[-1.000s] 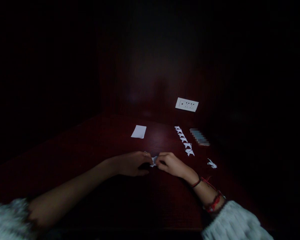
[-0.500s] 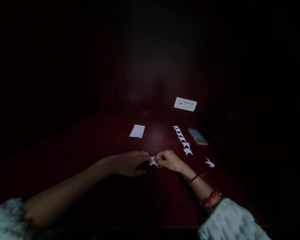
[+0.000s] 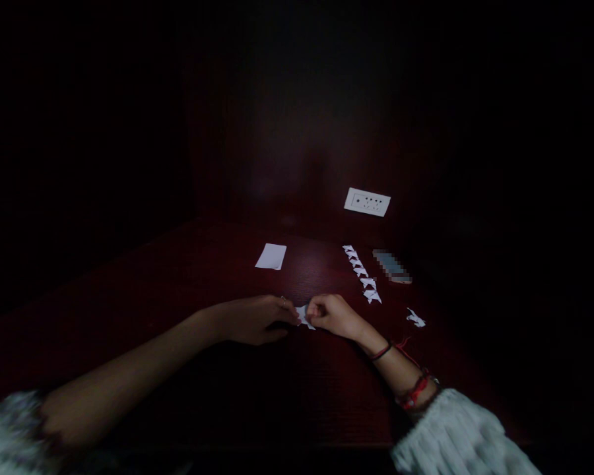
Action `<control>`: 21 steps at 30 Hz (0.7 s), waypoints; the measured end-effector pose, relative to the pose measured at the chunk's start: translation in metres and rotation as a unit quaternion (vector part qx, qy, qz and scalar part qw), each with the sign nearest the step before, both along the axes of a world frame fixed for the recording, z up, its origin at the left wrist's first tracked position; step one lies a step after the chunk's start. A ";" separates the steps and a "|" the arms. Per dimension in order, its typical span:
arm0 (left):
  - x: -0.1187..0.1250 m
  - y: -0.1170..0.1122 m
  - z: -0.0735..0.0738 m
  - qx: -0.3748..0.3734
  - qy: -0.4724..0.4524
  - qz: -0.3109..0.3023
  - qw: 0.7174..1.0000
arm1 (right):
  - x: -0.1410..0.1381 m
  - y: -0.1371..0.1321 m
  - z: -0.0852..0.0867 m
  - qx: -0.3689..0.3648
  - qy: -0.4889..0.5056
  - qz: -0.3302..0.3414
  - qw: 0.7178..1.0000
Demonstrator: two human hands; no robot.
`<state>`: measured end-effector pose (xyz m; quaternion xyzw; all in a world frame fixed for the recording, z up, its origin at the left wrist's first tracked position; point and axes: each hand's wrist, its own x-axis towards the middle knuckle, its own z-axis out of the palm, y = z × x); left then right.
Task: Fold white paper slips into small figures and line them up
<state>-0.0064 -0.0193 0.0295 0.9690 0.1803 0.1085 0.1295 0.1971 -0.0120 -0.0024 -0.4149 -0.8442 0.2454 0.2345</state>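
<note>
A small piece of folded white paper (image 3: pixel 304 317) lies on the dark red table between my hands. The fingertips of my left hand (image 3: pixel 257 320) rest on its left edge, fingers stretched out and the thumb apart. At the paper's right side, my right hand (image 3: pixel 335 315) is closed with curled fingers, pinching it. The fingertips partly hide the paper's shape. Beyond my right hand, several folded white paper pieces (image 3: pixel 358 270) form a slanting row. A crumpled-looking white paper piece (image 3: pixel 416 318) sits farther right.
Flat white paper sheets (image 3: pixel 271 256) lie toward the back of the table (image 3: pixel 218 264). A phone-like object (image 3: pixel 392 266), its screen pixelated, is right of the row. A white wall socket (image 3: pixel 367 202) is set in the dark red panel behind. The surroundings are very dark.
My hands stay at the paper with only slight finger shifts; the fingers cover its edges a little differently. The whole view has moved slightly, with things appearing a bit higher.
</note>
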 end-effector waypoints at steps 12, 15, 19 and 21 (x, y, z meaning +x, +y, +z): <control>-0.003 -0.005 -0.002 0.028 0.027 0.026 0.999 | 0.001 0.002 -0.008 -0.124 0.069 -0.040 0.989; -0.002 -0.004 -0.001 0.025 0.027 0.016 0.999 | -0.001 0.006 -0.013 -0.135 0.088 -0.068 0.985; -0.001 -0.002 -0.001 0.021 0.026 0.002 0.999 | -0.003 0.011 -0.016 -0.162 0.093 -0.071 0.980; 0.001 -0.001 -0.001 0.020 0.025 -0.001 0.999 | -0.003 0.012 -0.014 -0.172 0.078 -0.057 0.980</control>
